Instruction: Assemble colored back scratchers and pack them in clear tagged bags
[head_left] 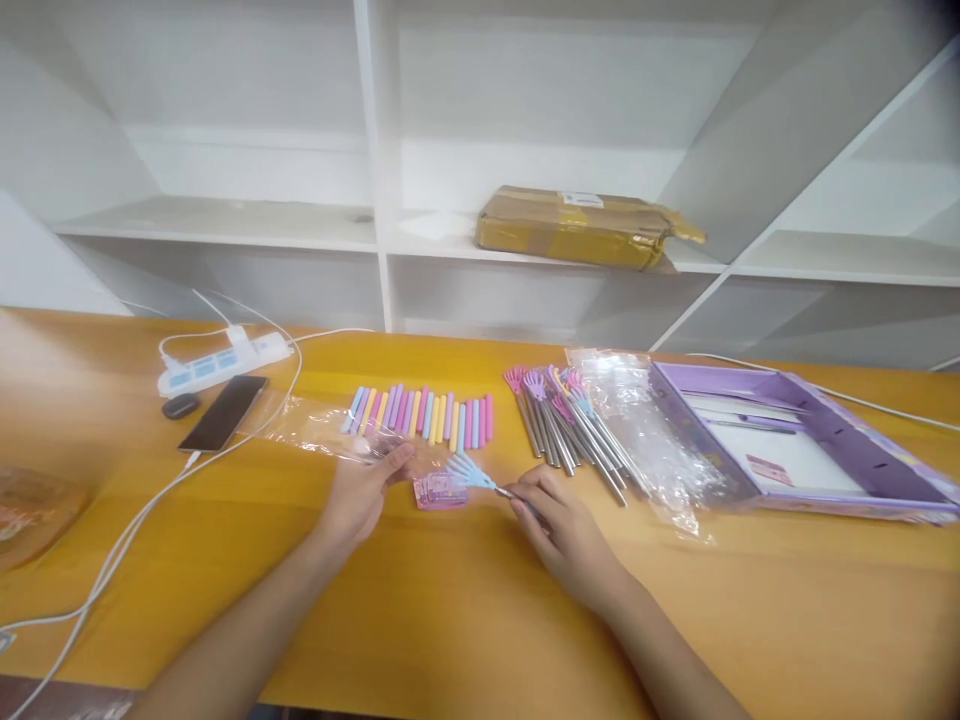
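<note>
I can see the right hand (559, 518) gripping the blue scratcher (484, 480) by its metal shaft (505, 491), long axis running crosswise above the desk (450, 620), claw (463, 469) pointing toward the left hand (365, 492), which pinches a clear bag (315, 430) stretching off to its left

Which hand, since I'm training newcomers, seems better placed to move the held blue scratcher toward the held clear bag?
Probably the right hand: it holds the blue scratcher, whose fanned end points toward the left hand, which is occupied with the clear bag.
</note>
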